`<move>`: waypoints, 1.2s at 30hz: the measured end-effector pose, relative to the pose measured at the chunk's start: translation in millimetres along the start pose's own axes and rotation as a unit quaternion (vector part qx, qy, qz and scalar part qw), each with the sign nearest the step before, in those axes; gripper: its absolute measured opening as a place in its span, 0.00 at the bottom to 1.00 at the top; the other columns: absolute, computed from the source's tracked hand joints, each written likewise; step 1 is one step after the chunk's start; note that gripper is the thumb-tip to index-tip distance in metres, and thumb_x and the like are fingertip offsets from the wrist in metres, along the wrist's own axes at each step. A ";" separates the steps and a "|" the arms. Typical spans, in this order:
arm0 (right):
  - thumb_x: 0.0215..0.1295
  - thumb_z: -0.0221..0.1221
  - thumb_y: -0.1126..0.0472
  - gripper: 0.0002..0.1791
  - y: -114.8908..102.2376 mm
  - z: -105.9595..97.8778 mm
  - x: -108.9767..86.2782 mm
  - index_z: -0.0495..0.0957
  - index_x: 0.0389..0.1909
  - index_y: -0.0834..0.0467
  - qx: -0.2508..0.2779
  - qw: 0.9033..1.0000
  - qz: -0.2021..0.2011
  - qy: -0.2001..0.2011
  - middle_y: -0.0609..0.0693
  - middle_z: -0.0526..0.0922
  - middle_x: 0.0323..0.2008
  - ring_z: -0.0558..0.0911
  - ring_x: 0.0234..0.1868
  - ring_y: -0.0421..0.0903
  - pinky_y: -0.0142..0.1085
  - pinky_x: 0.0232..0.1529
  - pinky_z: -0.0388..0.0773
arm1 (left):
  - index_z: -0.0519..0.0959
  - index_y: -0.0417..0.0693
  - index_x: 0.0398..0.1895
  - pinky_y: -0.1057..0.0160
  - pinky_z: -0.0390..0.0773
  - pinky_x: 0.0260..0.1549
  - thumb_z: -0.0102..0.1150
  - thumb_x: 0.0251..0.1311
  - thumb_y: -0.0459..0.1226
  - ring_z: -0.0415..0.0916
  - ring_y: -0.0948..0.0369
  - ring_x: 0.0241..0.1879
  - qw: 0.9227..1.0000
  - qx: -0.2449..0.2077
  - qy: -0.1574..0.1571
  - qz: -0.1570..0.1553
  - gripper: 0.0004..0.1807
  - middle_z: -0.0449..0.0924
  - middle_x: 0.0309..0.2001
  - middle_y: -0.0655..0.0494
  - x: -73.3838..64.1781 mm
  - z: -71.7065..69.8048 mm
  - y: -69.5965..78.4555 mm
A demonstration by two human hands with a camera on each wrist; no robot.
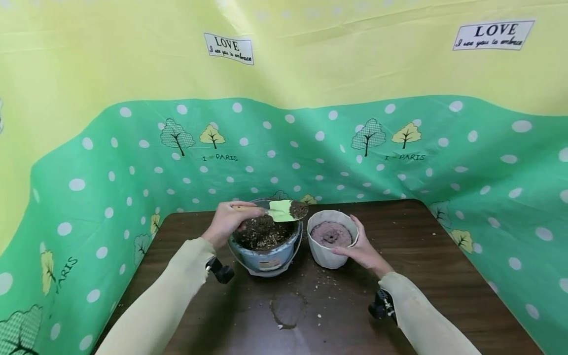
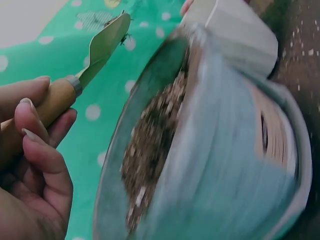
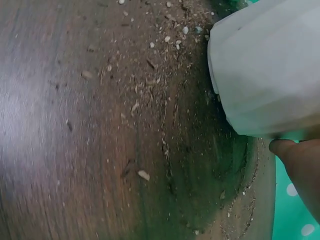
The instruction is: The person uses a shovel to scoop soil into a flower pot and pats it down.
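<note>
My left hand grips the wooden handle of a small garden trowel with a pale green blade. Dark soil lies on the blade's tip, which points right above the rim of a blue-grey bucket. Loose brown soil with pale bits fills part of that bucket. Just right of it stands a white faceted pot, holding a round purplish-brown mass with a small dark hollow in its middle. My right hand holds this pot by its right side, thumb in front.
Crumbs of soil and pale bits are scattered over the dark wooden table. A curved dirt mark shows near the front. Behind the table hangs a green and yellow printed cloth.
</note>
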State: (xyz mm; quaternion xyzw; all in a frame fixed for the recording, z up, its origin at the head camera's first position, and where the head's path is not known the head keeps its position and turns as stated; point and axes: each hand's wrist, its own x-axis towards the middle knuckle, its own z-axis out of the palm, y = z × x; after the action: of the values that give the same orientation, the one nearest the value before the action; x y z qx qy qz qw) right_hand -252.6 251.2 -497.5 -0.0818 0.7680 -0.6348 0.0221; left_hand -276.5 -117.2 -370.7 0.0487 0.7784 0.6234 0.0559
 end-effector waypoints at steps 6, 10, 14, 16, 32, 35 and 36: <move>0.54 0.74 0.62 0.67 2.5 3.2 -2.0 0.30 0.78 0.52 0.024 1.000 0.004 0.009 0.68 0.45 0.72 0.53 0.69 0.62 0.46 0.60 0.66 | 0.88 0.49 0.42 0.60 0.76 0.25 0.78 0.48 0.46 0.70 0.62 0.16 1.000 -0.007 -0.013 0.002 0.19 0.86 0.45 0.55 4.3 37.5 5.2; 0.54 0.72 0.67 0.66 3.1 4.9 -2.2 0.31 0.79 0.49 0.036 0.999 0.021 0.023 0.64 0.44 0.73 0.51 0.71 0.59 0.46 0.61 0.65 | 0.87 0.46 0.44 0.58 0.78 0.27 0.78 0.49 0.45 0.73 0.61 0.17 1.000 -0.008 -0.021 -0.001 0.20 0.87 0.41 0.50 6.1 58.0 5.5; 0.54 0.71 0.69 0.65 3.3 5.4 -2.7 0.32 0.79 0.48 0.046 0.998 0.017 0.029 0.64 0.45 0.73 0.51 0.71 0.57 0.42 0.60 0.65 | 0.85 0.42 0.48 0.60 0.79 0.24 0.76 0.51 0.43 0.76 0.61 0.17 0.999 -0.006 -0.038 0.000 0.22 0.87 0.38 0.45 9.3 76.0 5.0; 0.54 0.71 0.70 0.66 3.7 5.9 -2.6 0.31 0.79 0.49 0.056 0.998 0.010 0.026 0.64 0.45 0.73 0.51 0.71 0.57 0.41 0.61 0.64 | 0.85 0.41 0.48 0.61 0.78 0.22 0.76 0.51 0.42 0.76 0.62 0.16 0.999 -0.005 -0.044 0.000 0.22 0.87 0.36 0.44 11.3 83.9 4.4; 0.53 0.72 0.70 0.65 4.5 8.9 -3.0 0.32 0.78 0.50 0.066 0.997 0.014 0.039 0.61 0.44 0.74 0.50 0.71 0.57 0.52 0.68 0.51 | 0.83 0.34 0.47 0.44 0.82 0.28 0.73 0.55 0.35 0.80 0.53 0.16 0.995 0.076 -0.061 0.019 0.19 0.84 0.24 0.40 18.8 135.0 5.7; 0.53 0.72 0.69 0.66 5.8 8.3 -2.7 0.31 0.78 0.50 0.065 0.997 0.018 0.037 0.61 0.44 0.74 0.50 0.72 0.57 0.52 0.68 0.52 | 0.83 0.34 0.47 0.43 0.82 0.28 0.72 0.54 0.34 0.78 0.58 0.13 0.994 0.090 -0.054 0.018 0.18 0.84 0.22 0.43 21.0 139.1 5.8; 0.53 0.72 0.69 0.66 6.0 7.9 -2.7 0.31 0.78 0.50 0.065 0.997 0.019 0.037 0.61 0.44 0.74 0.49 0.72 0.57 0.52 0.69 0.52 | 0.83 0.34 0.47 0.43 0.82 0.28 0.72 0.54 0.34 0.78 0.59 0.12 0.994 0.096 -0.050 0.019 0.18 0.84 0.22 0.44 21.9 140.0 5.8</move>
State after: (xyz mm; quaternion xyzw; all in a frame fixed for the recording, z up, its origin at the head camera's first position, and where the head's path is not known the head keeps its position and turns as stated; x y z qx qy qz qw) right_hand -249.5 245.0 -505.1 -0.0418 0.7267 -0.6856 0.0106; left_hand -277.5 22.3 -396.0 0.0998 0.8299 0.5432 0.0784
